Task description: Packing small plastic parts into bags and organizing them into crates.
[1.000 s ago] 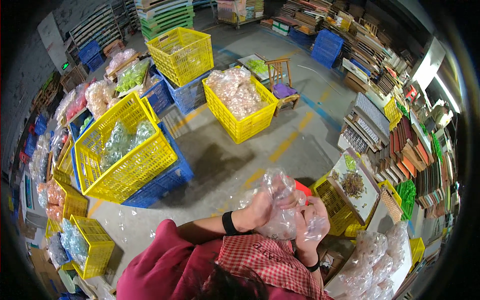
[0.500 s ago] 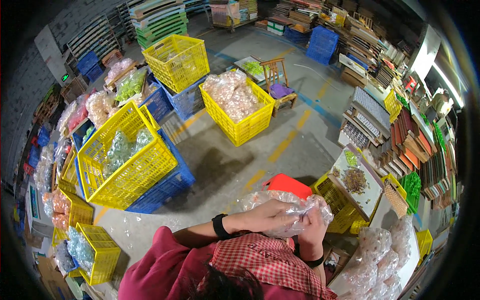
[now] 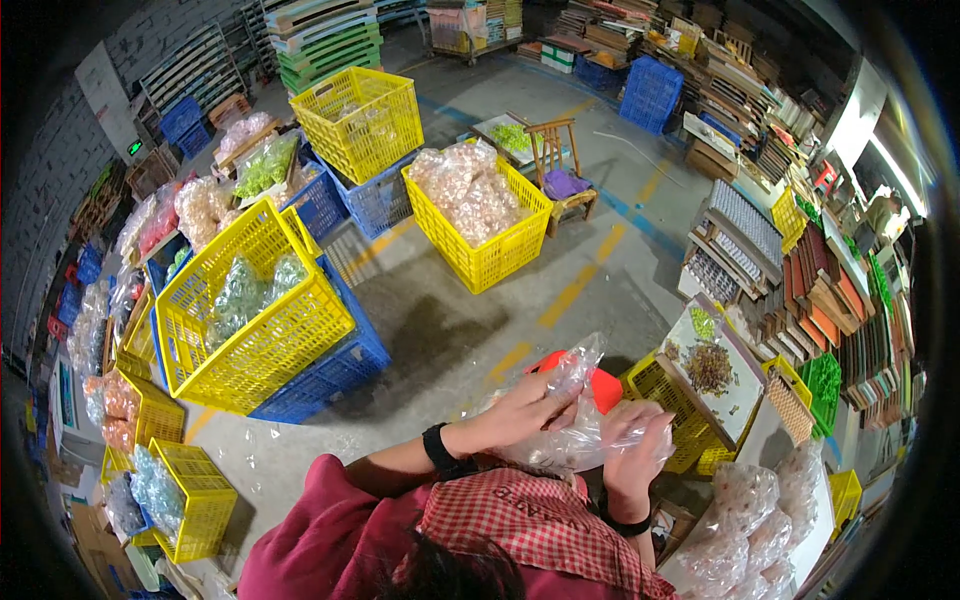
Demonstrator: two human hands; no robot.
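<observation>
A clear plastic bag (image 3: pixel 568 448) is stretched between my two hands, just in front of my checked apron. My left hand (image 3: pixel 528 412) is closed on its upper left part, and a crumpled flap of film stands up past the fingers. On the right side, my right hand (image 3: pixel 632 455) grips another part of the bag, the film shining across its fingers. Small reddish specks show through the film; I cannot make out what they are. Behind the bag a red plastic object (image 3: pixel 606 390) is partly hidden. Several filled clear bags (image 3: pixel 745 500) lie on a white surface at my right.
A yellow crate (image 3: pixel 485 262) of pinkish bags stands ahead, beside a wooden chair (image 3: pixel 560 175). At left, a tilted yellow crate (image 3: pixel 255 375) rests on a blue crate (image 3: pixel 335 375). A white board (image 3: pixel 735 410) bearing brown and green bits lies over a yellow crate at right.
My hands have moved apart, pulling the bag between them. The left hand has lifted a flap of film upward, and the right has shifted slightly right and down.
</observation>
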